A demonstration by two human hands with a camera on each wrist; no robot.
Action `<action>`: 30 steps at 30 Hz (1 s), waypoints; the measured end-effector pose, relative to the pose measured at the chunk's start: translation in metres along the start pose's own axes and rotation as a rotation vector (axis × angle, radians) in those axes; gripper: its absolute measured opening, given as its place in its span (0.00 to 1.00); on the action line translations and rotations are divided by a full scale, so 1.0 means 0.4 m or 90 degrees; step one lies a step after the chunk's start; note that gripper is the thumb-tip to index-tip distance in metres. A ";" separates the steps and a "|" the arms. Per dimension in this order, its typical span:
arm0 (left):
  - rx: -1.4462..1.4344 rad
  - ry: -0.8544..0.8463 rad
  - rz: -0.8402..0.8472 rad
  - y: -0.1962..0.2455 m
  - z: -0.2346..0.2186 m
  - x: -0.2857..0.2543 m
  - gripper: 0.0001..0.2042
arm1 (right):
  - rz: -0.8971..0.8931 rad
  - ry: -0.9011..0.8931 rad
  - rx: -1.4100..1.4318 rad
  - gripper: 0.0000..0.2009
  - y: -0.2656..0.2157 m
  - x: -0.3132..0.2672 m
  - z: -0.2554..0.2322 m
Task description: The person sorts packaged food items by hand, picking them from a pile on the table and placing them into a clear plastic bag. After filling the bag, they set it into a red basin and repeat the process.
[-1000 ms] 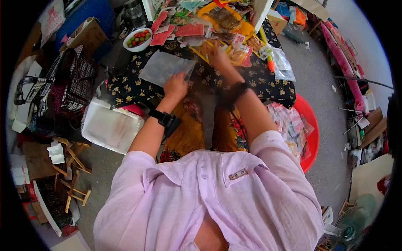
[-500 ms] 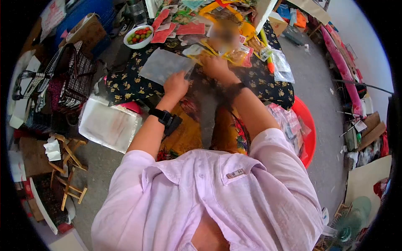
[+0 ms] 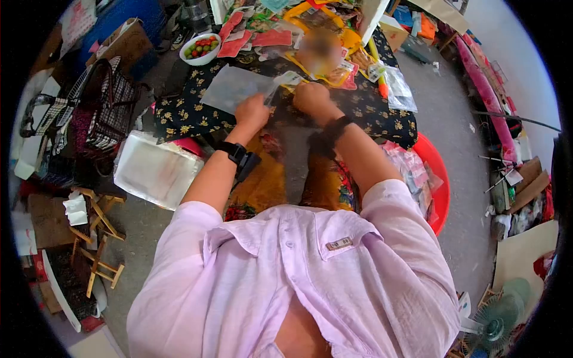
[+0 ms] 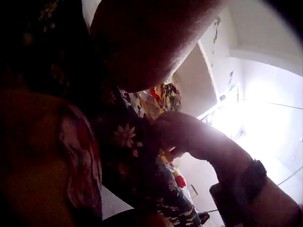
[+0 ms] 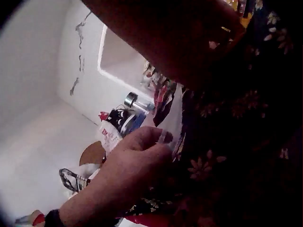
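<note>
A clear plastic bag (image 3: 230, 88) lies on the table's black floral cloth (image 3: 185, 116). My left hand (image 3: 252, 111) pinches the bag's near right corner; the right wrist view shows that left hand (image 5: 137, 158) with its fingers curled on the bag's edge (image 5: 171, 118). Just to the right, my right hand (image 3: 311, 97) grips a small pale packet (image 3: 287, 78) right at the bag's corner. In the left wrist view the right hand (image 4: 182, 135) is curled above the cloth. A heap of colourful packets (image 3: 271, 37) covers the table's far side.
A white bowl of small fruit (image 3: 200, 49) stands at the table's far left. A red basin (image 3: 440, 179) of filled packets is on the floor at right, a stack of clear bags (image 3: 156, 170) and a wire basket (image 3: 104, 101) at left. Loose clear bags (image 3: 395, 86) lie at the table's right.
My right hand has drawn back from the packet heap with a small packet and come next to the left hand. The left hand has raised the bag's corner slightly.
</note>
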State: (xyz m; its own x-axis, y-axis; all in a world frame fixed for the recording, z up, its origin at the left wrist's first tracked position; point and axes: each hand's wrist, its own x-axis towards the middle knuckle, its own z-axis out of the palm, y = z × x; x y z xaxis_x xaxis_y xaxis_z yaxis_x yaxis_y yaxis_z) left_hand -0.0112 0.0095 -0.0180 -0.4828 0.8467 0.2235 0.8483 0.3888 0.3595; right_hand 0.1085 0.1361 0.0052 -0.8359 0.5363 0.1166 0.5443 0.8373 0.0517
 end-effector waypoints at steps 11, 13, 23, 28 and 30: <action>-0.031 -0.067 -0.052 0.019 0.002 0.004 0.12 | 0.210 0.151 0.642 0.08 0.091 -0.105 -0.119; -0.033 -0.059 -0.055 0.036 0.002 0.001 0.12 | 0.230 0.189 0.951 0.07 0.080 -0.114 -0.065; -0.109 0.014 -0.066 0.062 0.023 0.001 0.09 | 0.334 0.294 1.370 0.03 -0.070 -0.063 0.085; -0.058 -0.011 -0.074 0.071 0.024 0.004 0.09 | 0.380 0.129 1.280 0.05 -0.085 -0.049 0.071; -0.041 -0.015 -0.049 0.063 0.032 0.007 0.09 | 0.372 0.028 1.262 0.06 -0.071 -0.048 0.065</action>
State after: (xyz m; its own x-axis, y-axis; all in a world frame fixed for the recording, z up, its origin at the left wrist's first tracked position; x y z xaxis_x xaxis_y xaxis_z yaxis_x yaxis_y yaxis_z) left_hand 0.0115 0.0263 -0.0200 -0.5403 0.8238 0.1714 0.7927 0.4300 0.4322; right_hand 0.1074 0.1046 -0.0244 -0.6118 0.7467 -0.2611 -0.1357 -0.4242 -0.8954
